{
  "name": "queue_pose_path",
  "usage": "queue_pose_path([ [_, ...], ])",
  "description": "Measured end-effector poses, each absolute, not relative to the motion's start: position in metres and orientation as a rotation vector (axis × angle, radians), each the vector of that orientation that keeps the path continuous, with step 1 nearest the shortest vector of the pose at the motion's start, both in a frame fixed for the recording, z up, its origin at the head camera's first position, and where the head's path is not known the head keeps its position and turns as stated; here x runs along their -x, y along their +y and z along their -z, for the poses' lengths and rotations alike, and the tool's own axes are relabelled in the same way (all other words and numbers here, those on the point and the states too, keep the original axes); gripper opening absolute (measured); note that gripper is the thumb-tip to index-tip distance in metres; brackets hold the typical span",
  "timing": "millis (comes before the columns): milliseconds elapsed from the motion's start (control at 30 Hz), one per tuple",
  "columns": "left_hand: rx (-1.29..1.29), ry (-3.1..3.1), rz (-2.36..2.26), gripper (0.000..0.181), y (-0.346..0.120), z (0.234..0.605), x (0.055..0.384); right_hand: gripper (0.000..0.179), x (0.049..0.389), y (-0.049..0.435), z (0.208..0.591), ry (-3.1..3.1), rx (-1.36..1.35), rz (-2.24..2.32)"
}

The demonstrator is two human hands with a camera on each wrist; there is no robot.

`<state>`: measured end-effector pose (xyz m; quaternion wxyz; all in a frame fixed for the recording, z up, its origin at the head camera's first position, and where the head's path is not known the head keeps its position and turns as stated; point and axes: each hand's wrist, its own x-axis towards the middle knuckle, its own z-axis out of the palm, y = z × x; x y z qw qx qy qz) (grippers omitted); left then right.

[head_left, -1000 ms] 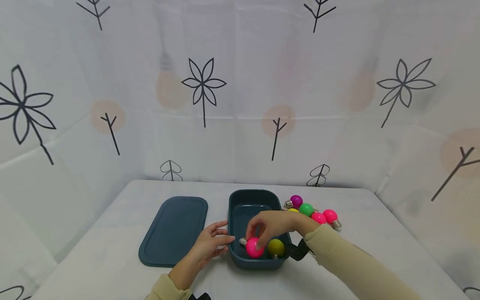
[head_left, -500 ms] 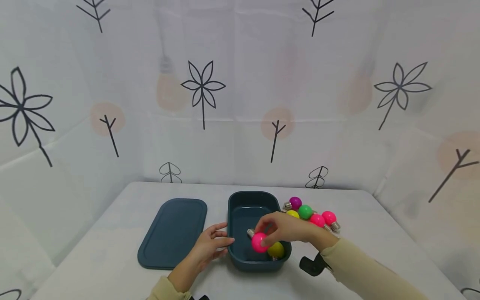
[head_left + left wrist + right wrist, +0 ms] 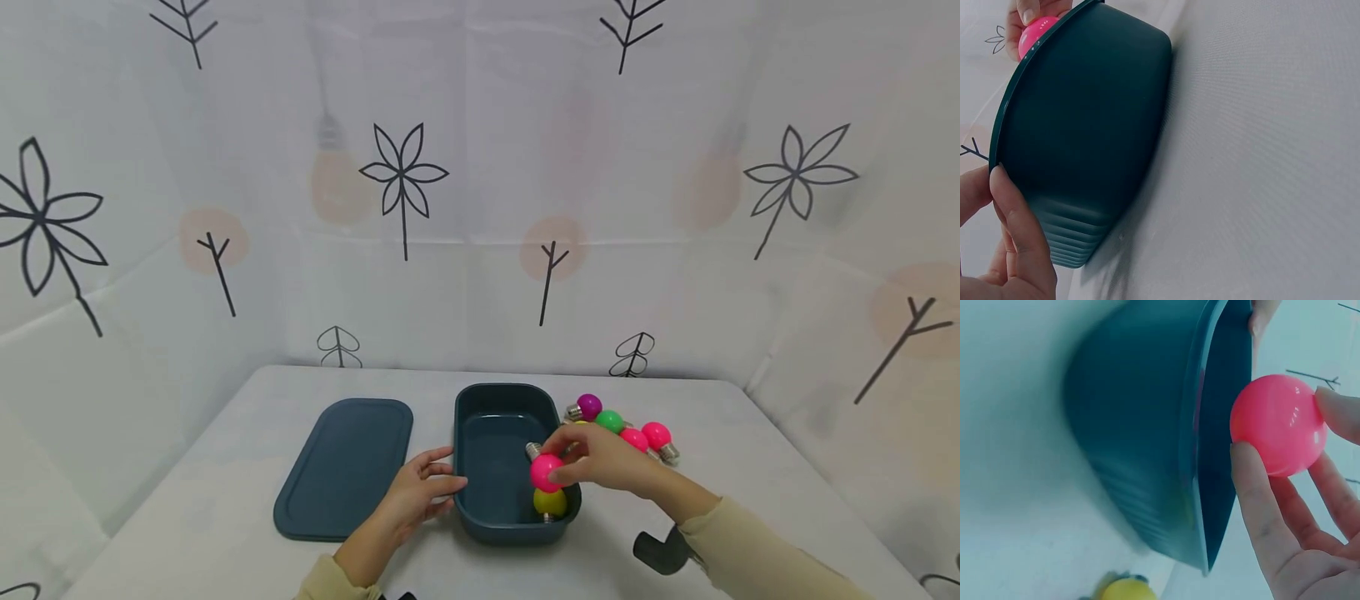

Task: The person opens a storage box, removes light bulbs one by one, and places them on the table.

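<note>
Over the right side of a dark teal plastic box [image 3: 480, 535], my right hand [image 3: 603, 461] pinches a pink light bulb [image 3: 546, 473] between thumb and fingertips. Its metal screw base points up and away to the left. Below it, inside the box's near right corner, lies a yellow bulb [image 3: 550, 504]. My left hand [image 3: 420, 492] holds the box's left rim; the left wrist view shows the thumb and a finger on either side of that rim [image 3: 999, 134]. In the right wrist view the pink bulb [image 3: 1277, 425] is level with the box opening.
A matching flat lid [image 3: 343, 468] lies on the white table left of the box. To the right sit several loose bulbs: purple [image 3: 588, 407], green [image 3: 610, 422], a pink pair [image 3: 657, 434] and a yellow one partly hidden behind my right hand.
My right hand has lifted the pink bulb and carried it rightward, from left of the yellow bulb to above it. The left hand stays at the box rim.
</note>
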<state>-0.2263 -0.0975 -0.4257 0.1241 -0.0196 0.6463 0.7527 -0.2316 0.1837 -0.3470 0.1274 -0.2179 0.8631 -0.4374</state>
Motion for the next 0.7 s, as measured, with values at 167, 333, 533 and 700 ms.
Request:
queue_pose_path([
  [167,0.054,1.894,-2.191,0.065,-0.098,0.425,0.224,0.039,0.228,0.193,0.347,2.568,0.58,1.279],
  [333,0.058,1.884,-2.198,0.064,-0.098,0.426,0.225,0.04,0.225,0.2,0.348,2.628,0.5,1.271],
  [533,0.046,1.882,-2.204,0.066,-0.099,0.427,0.225,0.042,0.224,0.209,0.35,2.675,0.382,1.292],
  [700,0.041,1.875,-2.212,0.066,-0.099,0.427,0.225,0.042,0.222,0.217,0.353,2.704,0.315,1.299],
])
